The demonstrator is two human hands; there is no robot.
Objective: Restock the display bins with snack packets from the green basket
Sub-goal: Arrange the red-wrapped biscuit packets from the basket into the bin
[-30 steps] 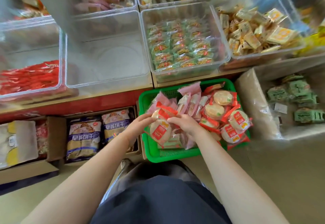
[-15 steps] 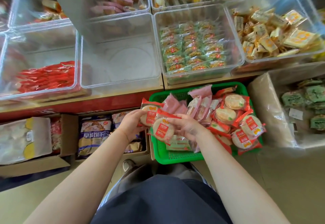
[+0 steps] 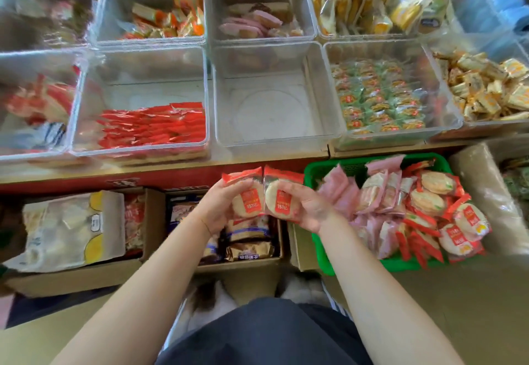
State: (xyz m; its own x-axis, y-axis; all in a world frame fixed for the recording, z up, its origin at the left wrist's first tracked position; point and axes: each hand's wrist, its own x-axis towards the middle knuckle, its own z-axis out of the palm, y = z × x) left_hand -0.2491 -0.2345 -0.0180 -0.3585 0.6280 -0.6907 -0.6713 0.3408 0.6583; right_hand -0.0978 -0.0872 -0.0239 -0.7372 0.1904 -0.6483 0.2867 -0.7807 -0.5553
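My left hand (image 3: 217, 207) grips a round rice-cracker packet with red ends (image 3: 246, 197). Beside it my right hand (image 3: 307, 207) grips a second such packet (image 3: 279, 198). Both packets are held side by side in the air, just below the shelf edge and left of the green basket (image 3: 323, 253). The basket stands on the floor at the right and holds several pink packets (image 3: 335, 185) and more red rice-cracker packets (image 3: 458, 233). Straight above my hands sits an empty clear display bin (image 3: 272, 147).
Clear bins fill the shelf: red sticks (image 3: 154, 127), green-wrapped snacks (image 3: 372, 98), tan packets (image 3: 486, 86), and more behind. Cardboard boxes (image 3: 86, 276) with bagged goods stand under the shelf at the left. A plastic-lined box (image 3: 486, 192) stands right of the basket.
Both hands have lifted the two rice-cracker packets out of the basket and carried them left and up, toward the shelf edge. The camera has swung left and tilted up.
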